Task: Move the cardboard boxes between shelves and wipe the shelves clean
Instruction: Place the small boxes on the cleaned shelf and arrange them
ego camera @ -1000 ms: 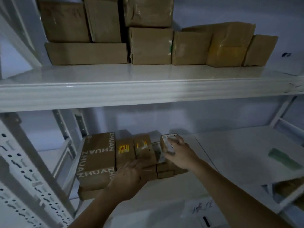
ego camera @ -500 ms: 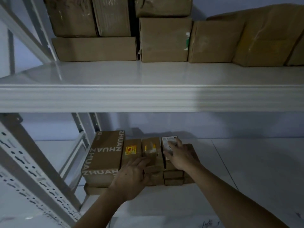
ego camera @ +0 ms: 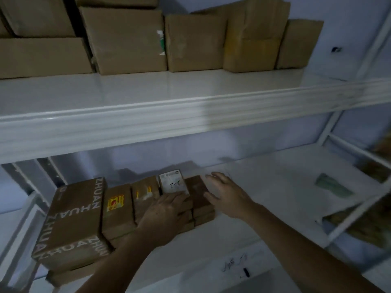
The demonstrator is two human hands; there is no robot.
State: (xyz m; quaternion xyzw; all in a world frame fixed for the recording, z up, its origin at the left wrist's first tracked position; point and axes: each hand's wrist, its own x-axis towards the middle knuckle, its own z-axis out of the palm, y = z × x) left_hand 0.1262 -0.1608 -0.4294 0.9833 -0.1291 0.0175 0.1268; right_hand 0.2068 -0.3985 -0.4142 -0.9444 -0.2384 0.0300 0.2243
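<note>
Cardboard boxes [ego camera: 146, 199] sit in a row on the lower shelf [ego camera: 254, 208], long axes toward 12 o'clock. Your left hand [ego camera: 167, 216] rests flat on them, fingers straight; your right hand [ego camera: 227, 194], spread and holding nothing, hovers at their 3 o'clock end.

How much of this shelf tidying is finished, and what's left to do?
Done, apparently: brown cardboard boxes line the white upper shelf. In hand: the left hand rests on a cluster of small brown boxes on the lower shelf; the open right hand is beside it. Left: wiping; a green cloth-like thing lies untouched to the right.
</note>
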